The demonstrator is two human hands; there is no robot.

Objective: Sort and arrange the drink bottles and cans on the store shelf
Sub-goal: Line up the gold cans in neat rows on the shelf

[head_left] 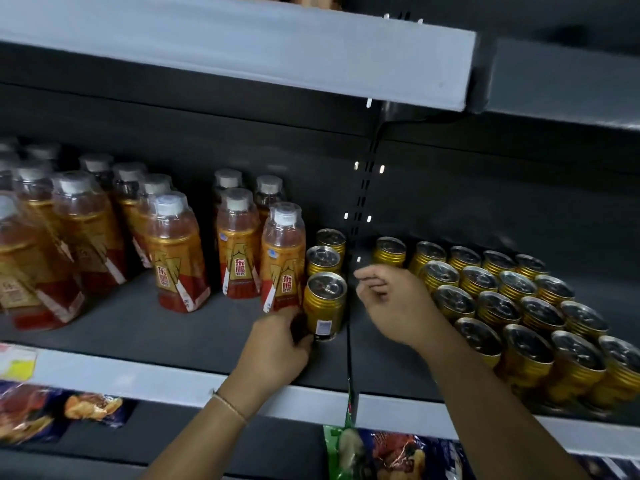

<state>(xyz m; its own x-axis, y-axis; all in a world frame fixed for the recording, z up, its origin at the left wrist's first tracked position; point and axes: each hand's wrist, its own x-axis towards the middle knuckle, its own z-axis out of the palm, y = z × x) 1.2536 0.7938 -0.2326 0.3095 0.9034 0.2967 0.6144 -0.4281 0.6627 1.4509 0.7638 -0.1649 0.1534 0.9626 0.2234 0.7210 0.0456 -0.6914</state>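
A gold can [325, 303] stands at the front of a short row of three gold cans, right of an orange drink bottle [283, 258]. My left hand [277, 348] grips the base of that front can. My right hand [394, 299] hovers just right of it with fingers loosely curled, holding nothing. Several more gold cans [519, 313] stand packed in rows on the right half of the shelf. Orange bottles with white caps [86, 230] fill the left half.
The dark shelf [145, 337] has a grey front strip with a yellow price tag [17, 365]. An upright slotted post [360, 202] splits the back wall. A grey shelf [242, 46] hangs overhead. Snack packets [381, 452] lie on the shelf below.
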